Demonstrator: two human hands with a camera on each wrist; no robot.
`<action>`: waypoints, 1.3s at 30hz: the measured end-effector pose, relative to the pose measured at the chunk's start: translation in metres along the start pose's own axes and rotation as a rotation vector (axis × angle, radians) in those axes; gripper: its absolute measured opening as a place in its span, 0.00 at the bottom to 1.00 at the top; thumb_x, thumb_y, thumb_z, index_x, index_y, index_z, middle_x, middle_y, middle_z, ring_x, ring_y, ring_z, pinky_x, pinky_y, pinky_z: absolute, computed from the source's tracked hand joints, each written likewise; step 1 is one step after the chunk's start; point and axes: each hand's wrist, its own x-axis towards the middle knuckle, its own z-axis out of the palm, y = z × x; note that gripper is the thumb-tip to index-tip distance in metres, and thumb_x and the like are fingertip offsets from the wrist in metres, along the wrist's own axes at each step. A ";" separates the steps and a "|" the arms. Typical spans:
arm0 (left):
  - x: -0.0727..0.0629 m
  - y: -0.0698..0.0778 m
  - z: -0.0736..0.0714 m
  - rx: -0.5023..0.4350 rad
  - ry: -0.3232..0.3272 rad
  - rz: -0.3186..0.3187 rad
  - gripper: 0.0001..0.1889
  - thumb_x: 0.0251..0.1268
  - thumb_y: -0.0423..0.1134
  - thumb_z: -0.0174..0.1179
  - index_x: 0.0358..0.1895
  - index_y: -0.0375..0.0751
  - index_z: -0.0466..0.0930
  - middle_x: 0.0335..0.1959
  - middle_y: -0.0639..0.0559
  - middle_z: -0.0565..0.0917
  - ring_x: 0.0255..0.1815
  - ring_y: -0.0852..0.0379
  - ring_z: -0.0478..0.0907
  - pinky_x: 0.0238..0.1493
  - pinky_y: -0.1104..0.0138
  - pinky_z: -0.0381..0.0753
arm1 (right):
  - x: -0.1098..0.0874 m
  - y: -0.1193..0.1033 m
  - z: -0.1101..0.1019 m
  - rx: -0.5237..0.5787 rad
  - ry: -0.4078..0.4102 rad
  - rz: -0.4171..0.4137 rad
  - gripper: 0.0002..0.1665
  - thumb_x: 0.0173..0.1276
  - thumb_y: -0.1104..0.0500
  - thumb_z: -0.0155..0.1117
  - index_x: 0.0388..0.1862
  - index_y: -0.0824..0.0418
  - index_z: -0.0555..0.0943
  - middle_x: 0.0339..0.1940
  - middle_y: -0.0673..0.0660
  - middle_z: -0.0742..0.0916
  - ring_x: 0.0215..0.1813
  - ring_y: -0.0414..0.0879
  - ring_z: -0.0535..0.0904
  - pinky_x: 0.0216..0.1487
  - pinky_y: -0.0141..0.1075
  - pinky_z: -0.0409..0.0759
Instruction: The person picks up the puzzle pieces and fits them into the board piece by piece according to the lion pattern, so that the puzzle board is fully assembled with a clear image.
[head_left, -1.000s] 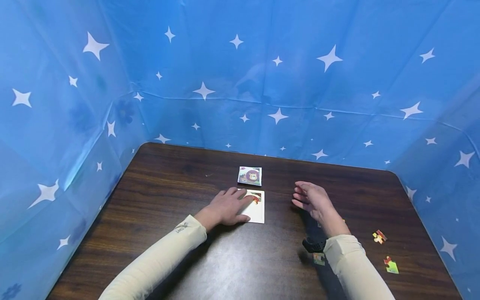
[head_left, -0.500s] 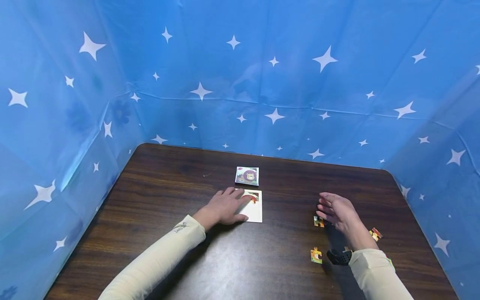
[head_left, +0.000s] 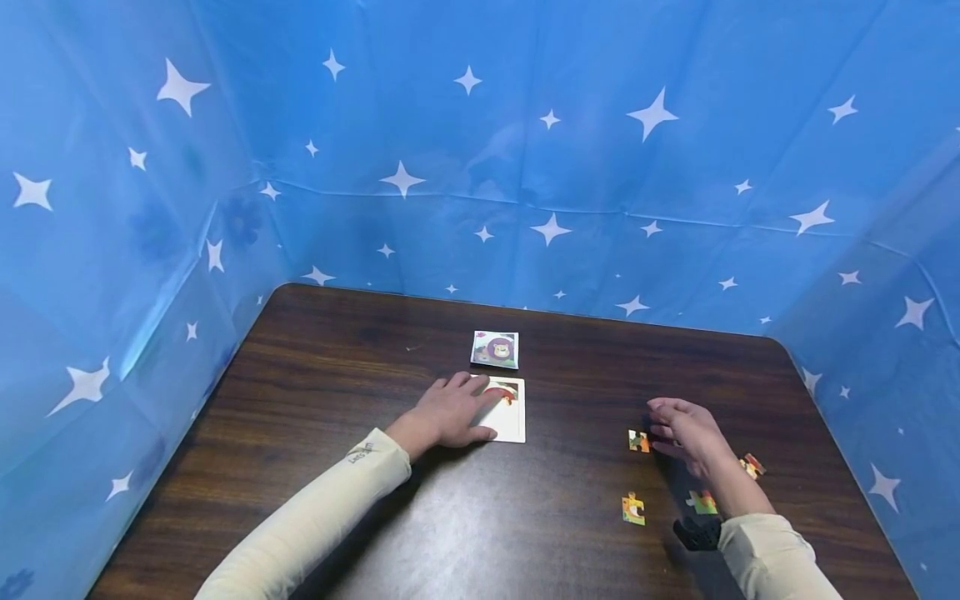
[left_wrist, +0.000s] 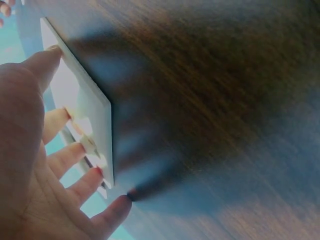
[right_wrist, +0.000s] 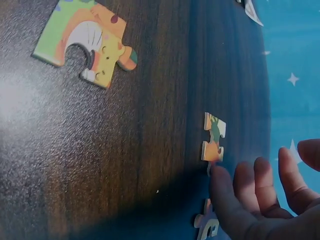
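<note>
My left hand (head_left: pixel 448 414) lies with spread fingers over the left side of a white puzzle board (head_left: pixel 513 425). In the left wrist view, the thumb and several fingertips touch the board (left_wrist: pixel 95 92), and one finger reaches past its edge to the table. A red and dark picture patch shows in the board's upper part, partly covered by the fingers. My right hand (head_left: pixel 692 435), fingers loosely bent and holding nothing, hovers among loose jigsaw pieces. Nearest its fingertips is one jigsaw piece (head_left: pixel 638 441); another jigsaw piece (head_left: pixel 702 502) lies below the wrist.
A lion picture card (head_left: pixel 495 350) lies just beyond the board. More jigsaw pieces lie on the right: an orange and green jigsaw piece (head_left: pixel 633 508) and a red and yellow jigsaw piece (head_left: pixel 752 466). A blue star-patterned curtain (head_left: pixel 525 167) surrounds the dark wooden table (head_left: pixel 337 350).
My right hand has moved right and nearer to me, uncovering jigsaw pieces that it and its forearm hid. My left hand stays on the puzzle board.
</note>
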 end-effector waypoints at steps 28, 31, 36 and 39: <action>-0.002 0.000 -0.001 -0.004 -0.001 -0.002 0.38 0.71 0.66 0.55 0.80 0.63 0.57 0.82 0.49 0.59 0.80 0.42 0.58 0.73 0.43 0.64 | 0.014 -0.001 0.032 -0.424 0.161 -0.062 0.17 0.69 0.62 0.65 0.54 0.70 0.79 0.43 0.63 0.85 0.32 0.45 0.81 0.32 0.37 0.82; -0.002 0.000 -0.001 -0.012 -0.003 -0.006 0.38 0.70 0.66 0.55 0.80 0.63 0.57 0.82 0.49 0.59 0.80 0.42 0.57 0.74 0.43 0.64 | 0.017 -0.002 0.038 -0.548 0.192 -0.106 0.17 0.66 0.61 0.68 0.52 0.67 0.81 0.39 0.60 0.86 0.31 0.46 0.78 0.32 0.37 0.74; -0.001 0.000 0.000 -0.018 -0.002 -0.008 0.38 0.70 0.66 0.56 0.80 0.63 0.57 0.82 0.50 0.59 0.80 0.43 0.57 0.74 0.44 0.64 | 0.019 -0.004 0.049 -0.681 0.229 -0.181 0.17 0.61 0.62 0.71 0.48 0.65 0.82 0.31 0.56 0.87 0.31 0.48 0.80 0.36 0.40 0.72; -0.001 0.001 0.000 -0.017 -0.002 -0.013 0.38 0.70 0.66 0.56 0.80 0.64 0.57 0.82 0.50 0.59 0.80 0.43 0.57 0.74 0.43 0.64 | 0.021 -0.004 0.055 -0.725 0.249 -0.219 0.17 0.57 0.64 0.70 0.47 0.64 0.83 0.28 0.55 0.86 0.32 0.50 0.81 0.36 0.43 0.74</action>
